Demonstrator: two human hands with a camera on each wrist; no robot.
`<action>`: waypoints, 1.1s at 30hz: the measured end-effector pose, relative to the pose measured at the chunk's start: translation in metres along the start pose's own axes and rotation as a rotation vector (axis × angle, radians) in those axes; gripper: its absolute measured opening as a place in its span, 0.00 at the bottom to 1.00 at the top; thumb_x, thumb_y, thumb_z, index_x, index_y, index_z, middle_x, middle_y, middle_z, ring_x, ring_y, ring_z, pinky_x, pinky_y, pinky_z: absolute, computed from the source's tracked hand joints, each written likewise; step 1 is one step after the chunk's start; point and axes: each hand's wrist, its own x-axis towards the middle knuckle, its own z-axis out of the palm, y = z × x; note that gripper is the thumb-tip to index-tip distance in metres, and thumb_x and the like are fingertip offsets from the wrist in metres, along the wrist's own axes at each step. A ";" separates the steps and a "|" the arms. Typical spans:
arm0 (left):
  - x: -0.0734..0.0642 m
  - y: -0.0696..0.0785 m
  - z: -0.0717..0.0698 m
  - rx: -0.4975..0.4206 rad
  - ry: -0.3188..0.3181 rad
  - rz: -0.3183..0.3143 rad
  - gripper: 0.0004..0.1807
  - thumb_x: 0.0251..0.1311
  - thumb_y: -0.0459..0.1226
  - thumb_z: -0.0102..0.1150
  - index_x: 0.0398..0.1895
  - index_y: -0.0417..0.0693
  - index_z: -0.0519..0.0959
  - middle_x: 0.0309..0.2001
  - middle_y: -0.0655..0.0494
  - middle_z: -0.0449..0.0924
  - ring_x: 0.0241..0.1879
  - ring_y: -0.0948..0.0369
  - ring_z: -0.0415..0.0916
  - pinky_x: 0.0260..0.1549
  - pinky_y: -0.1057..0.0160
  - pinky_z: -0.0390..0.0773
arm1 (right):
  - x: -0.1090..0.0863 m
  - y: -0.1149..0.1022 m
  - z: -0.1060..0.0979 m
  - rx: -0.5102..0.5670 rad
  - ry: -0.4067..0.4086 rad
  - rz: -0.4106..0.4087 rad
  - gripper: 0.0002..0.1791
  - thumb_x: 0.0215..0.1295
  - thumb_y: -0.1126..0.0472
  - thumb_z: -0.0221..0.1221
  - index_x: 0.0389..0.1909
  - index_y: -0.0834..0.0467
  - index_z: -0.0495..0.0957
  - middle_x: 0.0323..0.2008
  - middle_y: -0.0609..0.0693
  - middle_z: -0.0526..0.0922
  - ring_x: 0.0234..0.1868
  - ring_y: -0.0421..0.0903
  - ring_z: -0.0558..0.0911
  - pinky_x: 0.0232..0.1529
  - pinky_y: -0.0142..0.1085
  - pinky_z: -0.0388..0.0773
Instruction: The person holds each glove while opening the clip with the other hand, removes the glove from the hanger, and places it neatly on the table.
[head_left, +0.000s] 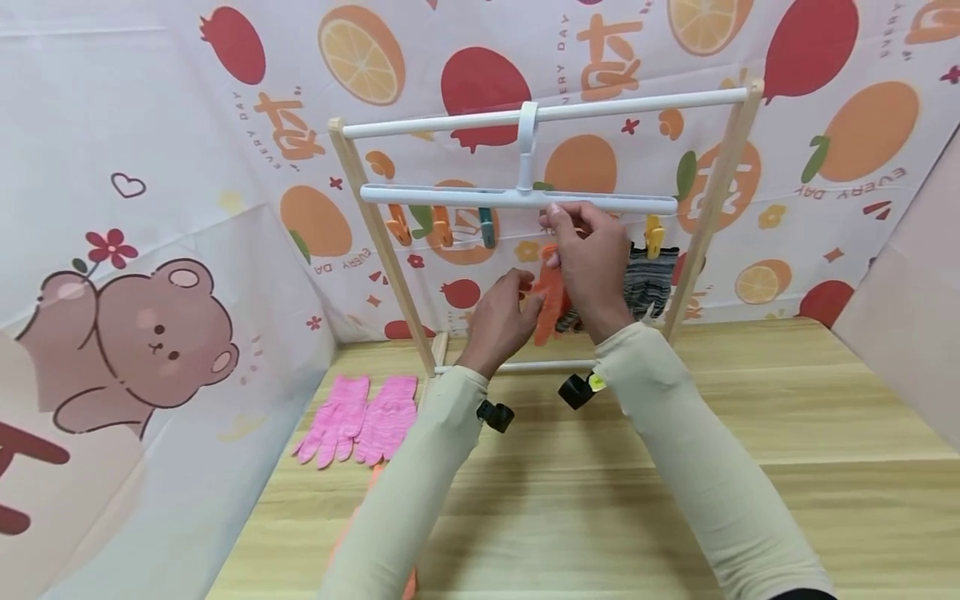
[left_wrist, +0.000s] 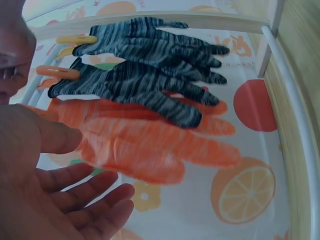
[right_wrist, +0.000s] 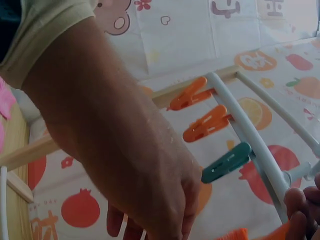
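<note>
A white hanger [head_left: 450, 197] hangs by its hook from the rack's top rail. My right hand [head_left: 596, 262] grips the bar just right of the hook, its fingers curled there. Below it hang orange gloves [left_wrist: 135, 137], their cuff at an orange clothespin [left_wrist: 42, 112] partly hidden by my left thumb. My left hand [left_wrist: 55, 190] is beside these gloves, fingers loosely extended, thumb near the cuff. Grey-black striped gloves [left_wrist: 145, 82] hang alongside, from a yellow clothespin [left_wrist: 77, 40] and an orange clothespin [left_wrist: 57, 73]. What lies behind my right fingers is hidden.
Two orange clothespins [right_wrist: 205, 123] and a teal clothespin [right_wrist: 227, 162] dangle from the hanger's left half. Pink gloves [head_left: 386, 417] lie on the wooden table [head_left: 750, 467] at left, with something orange [head_left: 375, 477] partly under my left sleeve. Wooden posts [head_left: 712, 200] flank the hanger.
</note>
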 end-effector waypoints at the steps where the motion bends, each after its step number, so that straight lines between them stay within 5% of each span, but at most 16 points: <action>1: 0.002 0.001 0.002 -0.008 0.003 0.006 0.21 0.75 0.45 0.55 0.63 0.44 0.74 0.56 0.49 0.79 0.54 0.53 0.77 0.53 0.52 0.77 | 0.001 0.001 -0.003 -0.012 0.014 -0.002 0.14 0.75 0.56 0.60 0.47 0.63 0.85 0.40 0.56 0.88 0.19 0.49 0.79 0.24 0.33 0.78; 9: 0.013 0.000 0.006 -0.072 0.044 -0.021 0.16 0.75 0.43 0.55 0.59 0.46 0.77 0.50 0.52 0.82 0.48 0.55 0.79 0.48 0.53 0.79 | -0.004 0.009 -0.013 -0.129 0.035 0.052 0.15 0.74 0.57 0.60 0.54 0.62 0.82 0.47 0.53 0.85 0.21 0.49 0.80 0.24 0.29 0.77; 13: 0.020 0.002 0.005 -0.111 0.052 -0.044 0.14 0.75 0.42 0.55 0.56 0.46 0.78 0.47 0.52 0.82 0.45 0.56 0.79 0.45 0.54 0.79 | -0.004 0.014 -0.013 -0.165 -0.055 0.119 0.21 0.75 0.55 0.59 0.62 0.61 0.79 0.51 0.53 0.84 0.26 0.57 0.84 0.25 0.33 0.79; 17: 0.025 0.005 0.005 -0.145 0.051 -0.057 0.11 0.75 0.40 0.55 0.53 0.46 0.79 0.45 0.52 0.83 0.44 0.56 0.79 0.44 0.56 0.79 | 0.000 0.020 -0.014 -0.165 -0.161 0.177 0.27 0.77 0.53 0.56 0.71 0.60 0.70 0.57 0.53 0.81 0.25 0.52 0.85 0.28 0.40 0.82; 27: 0.024 0.000 0.001 -0.188 0.068 -0.033 0.09 0.75 0.37 0.54 0.49 0.43 0.80 0.40 0.51 0.82 0.38 0.56 0.77 0.38 0.58 0.77 | 0.009 0.027 -0.017 0.048 -0.288 0.245 0.27 0.78 0.56 0.55 0.73 0.60 0.67 0.54 0.56 0.78 0.20 0.41 0.80 0.25 0.32 0.78; 33: 0.024 -0.006 -0.005 -0.234 0.074 0.026 0.07 0.74 0.38 0.57 0.47 0.45 0.79 0.36 0.52 0.81 0.35 0.57 0.76 0.34 0.59 0.76 | 0.012 0.025 -0.018 0.158 -0.323 0.275 0.20 0.77 0.58 0.56 0.62 0.65 0.74 0.47 0.57 0.83 0.18 0.41 0.79 0.21 0.30 0.74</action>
